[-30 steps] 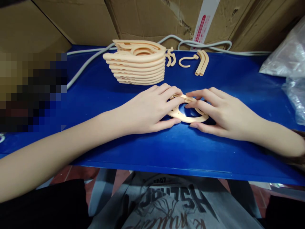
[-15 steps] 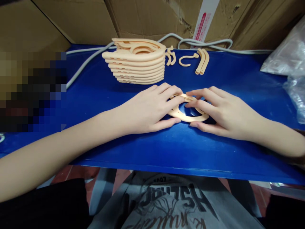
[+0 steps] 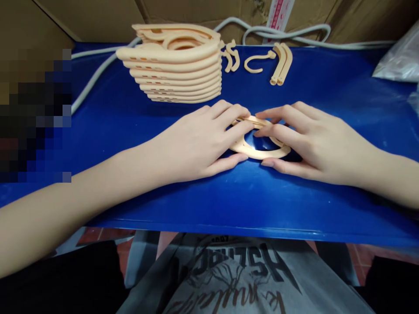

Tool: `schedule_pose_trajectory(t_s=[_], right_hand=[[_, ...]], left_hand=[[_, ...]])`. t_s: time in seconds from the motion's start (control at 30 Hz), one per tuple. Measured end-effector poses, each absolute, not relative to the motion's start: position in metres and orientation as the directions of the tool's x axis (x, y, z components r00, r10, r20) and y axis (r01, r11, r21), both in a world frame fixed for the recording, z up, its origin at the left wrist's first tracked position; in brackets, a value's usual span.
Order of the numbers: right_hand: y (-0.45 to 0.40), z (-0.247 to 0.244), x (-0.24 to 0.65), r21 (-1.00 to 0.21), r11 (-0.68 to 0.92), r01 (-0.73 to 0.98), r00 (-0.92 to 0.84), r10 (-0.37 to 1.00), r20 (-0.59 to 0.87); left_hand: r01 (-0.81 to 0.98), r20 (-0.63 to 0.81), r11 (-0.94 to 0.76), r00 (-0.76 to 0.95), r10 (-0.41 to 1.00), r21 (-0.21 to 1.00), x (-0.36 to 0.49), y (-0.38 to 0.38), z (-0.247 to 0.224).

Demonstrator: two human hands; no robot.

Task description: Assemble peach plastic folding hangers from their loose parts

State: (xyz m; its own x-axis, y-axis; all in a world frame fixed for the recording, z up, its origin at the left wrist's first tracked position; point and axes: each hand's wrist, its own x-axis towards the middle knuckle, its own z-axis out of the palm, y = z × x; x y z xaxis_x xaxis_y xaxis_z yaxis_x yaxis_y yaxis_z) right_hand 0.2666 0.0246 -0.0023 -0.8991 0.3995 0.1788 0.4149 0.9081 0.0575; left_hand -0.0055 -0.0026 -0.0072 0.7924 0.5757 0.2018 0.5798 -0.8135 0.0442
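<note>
A beige plastic frame (image 3: pixel 265 154) with an oval opening lies on the blue tabletop, between my two hands. My left hand (image 3: pixel 206 139) grips its left part, fingers over the far edge and thumb at the near edge. From the other side my right hand (image 3: pixel 310 141) holds it, its fingertips on the far edge and inside the opening, the thumb by the near rim. My fingers cover part of the frame. Behind my left hand stands a stack of similar beige frames (image 3: pixel 180 69).
Small curved beige pieces (image 3: pixel 233 59), a beige hook (image 3: pixel 258 57) and two curved beige arms (image 3: pixel 281 64) lie on the blue table (image 3: pixel 229 196) behind my hands. A grey cable (image 3: pixel 294 36) runs along cardboard. A clear plastic bag (image 3: pixel 399 61) is at the right.
The view has shifted, so the stack and loose pieces appear higher and slightly larger. Both hands keep nearly the same hold on the frame.
</note>
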Motion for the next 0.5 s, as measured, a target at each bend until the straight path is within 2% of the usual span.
schedule_pose_trajectory(t_s=[0.27,0.4,0.5], right_hand=[[0.0245,-0.0037,0.2666,0.052,0.915,0.401,-0.898,0.382,0.217],[0.0267,-0.0043,0.2674,0.024,0.935,0.355,-0.903,0.336,0.268],[0.0269,-0.0017,0.2676,-0.022,0.929,0.370,-0.895,0.363,0.259]], left_hand=[[0.578,0.249,-0.815,0.798,0.549,-0.053,-0.0021,-0.0050,-0.0090],[0.580,0.250,-0.813,0.795,0.553,-0.045,-0.0022,-0.0046,-0.0077],[0.580,0.269,-0.814,0.784,0.559,0.000,-0.0020,-0.0043,-0.0089]])
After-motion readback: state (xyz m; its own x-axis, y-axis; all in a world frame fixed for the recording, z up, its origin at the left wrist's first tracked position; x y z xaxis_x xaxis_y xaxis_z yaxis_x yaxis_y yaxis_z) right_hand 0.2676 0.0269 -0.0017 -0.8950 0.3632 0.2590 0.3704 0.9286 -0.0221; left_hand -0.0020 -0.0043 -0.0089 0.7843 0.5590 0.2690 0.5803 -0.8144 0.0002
